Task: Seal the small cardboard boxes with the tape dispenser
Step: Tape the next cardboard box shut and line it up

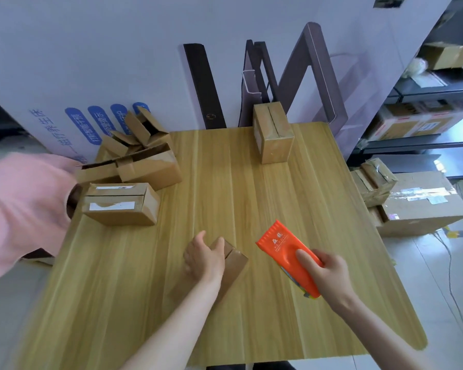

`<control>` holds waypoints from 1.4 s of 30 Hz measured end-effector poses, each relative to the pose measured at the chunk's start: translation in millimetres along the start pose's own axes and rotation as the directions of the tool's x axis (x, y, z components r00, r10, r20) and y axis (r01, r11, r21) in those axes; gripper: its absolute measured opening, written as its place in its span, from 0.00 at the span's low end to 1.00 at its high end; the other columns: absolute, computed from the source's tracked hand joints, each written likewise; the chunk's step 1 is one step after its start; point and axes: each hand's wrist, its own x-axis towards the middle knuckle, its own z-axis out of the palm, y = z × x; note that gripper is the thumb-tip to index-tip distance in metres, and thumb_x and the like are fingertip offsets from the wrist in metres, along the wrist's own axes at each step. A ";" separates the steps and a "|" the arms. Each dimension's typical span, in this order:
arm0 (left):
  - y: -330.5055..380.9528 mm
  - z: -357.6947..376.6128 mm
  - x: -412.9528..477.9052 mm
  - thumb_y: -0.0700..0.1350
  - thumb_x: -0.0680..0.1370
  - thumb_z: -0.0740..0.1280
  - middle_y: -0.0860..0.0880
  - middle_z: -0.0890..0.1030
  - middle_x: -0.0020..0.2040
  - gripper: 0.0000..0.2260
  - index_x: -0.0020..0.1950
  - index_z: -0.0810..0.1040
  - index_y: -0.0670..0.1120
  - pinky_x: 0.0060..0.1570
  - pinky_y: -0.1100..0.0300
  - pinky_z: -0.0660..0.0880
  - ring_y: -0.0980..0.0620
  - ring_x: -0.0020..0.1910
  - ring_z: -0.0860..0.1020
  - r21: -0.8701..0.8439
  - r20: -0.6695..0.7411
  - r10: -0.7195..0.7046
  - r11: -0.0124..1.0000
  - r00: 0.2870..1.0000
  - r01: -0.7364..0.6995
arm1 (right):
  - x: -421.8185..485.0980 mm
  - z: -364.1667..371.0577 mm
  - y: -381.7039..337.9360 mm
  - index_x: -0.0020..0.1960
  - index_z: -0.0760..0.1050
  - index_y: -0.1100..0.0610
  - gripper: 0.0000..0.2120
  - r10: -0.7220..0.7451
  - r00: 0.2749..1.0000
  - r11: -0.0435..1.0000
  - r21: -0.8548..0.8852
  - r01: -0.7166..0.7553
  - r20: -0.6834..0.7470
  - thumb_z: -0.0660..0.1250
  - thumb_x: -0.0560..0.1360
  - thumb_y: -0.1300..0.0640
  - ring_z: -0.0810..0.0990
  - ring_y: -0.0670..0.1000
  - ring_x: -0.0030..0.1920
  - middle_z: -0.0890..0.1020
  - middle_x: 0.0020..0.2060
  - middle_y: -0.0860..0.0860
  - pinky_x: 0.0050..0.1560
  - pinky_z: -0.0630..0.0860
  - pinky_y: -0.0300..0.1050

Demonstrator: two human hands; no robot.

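Table (225,182), left hand (203,259) holding box (235,260), right hand (329,273) gripping dispenser (281,244)

One wide-angle camera, worn on the head, is looking forward and steeply down across the desk (225,182) from its near edge. It is sitting close: the left hand (203,256) and right hand (329,273) are showing in the foreground, the far edge lying above mid-frame.

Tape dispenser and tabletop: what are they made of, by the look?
Tape dispenser: likely moulded plastic, bright orange, smooth with a slight sheen and raised lettering.
Tabletop: light wood-grain stripes, satin finish; probably laminate, though solid wood cannot be ruled out.
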 end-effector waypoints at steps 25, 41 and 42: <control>72.7 -90.1 -11.7 0.42 0.78 0.67 0.53 0.79 0.32 0.07 0.41 0.78 0.46 0.29 0.69 0.70 0.59 0.29 0.74 -0.400 0.558 0.306 0.914 0.772 -0.073 | -27.5 36.5 -49.2 0.35 0.82 0.55 0.20 -0.325 0.946 0.939 -0.111 0.324 0.011 0.67 0.63 0.38 0.75 0.48 0.26 0.80 0.28 0.55 0.27 0.70 0.43; 84.9 -70.3 24.3 0.30 0.75 0.64 0.47 0.80 0.37 0.12 0.38 0.79 0.45 0.40 0.58 0.74 0.52 0.34 0.75 -0.228 0.409 0.264 0.956 0.874 -0.182 | -36.1 30.4 -72.1 0.35 0.81 0.55 0.17 -0.233 0.968 0.886 -0.430 0.174 -0.089 0.70 0.70 0.41 0.80 0.50 0.27 0.80 0.25 0.50 0.29 0.78 0.50; 84.7 -70.8 29.2 0.30 0.75 0.64 0.46 0.81 0.38 0.12 0.38 0.79 0.45 0.42 0.57 0.75 0.52 0.34 0.76 -0.212 0.400 0.254 0.960 0.880 -0.181 | -36.7 25.8 -69.7 0.36 0.81 0.55 0.16 -0.218 0.972 0.888 -0.430 0.159 -0.089 0.71 0.69 0.42 0.80 0.50 0.26 0.80 0.25 0.50 0.28 0.79 0.51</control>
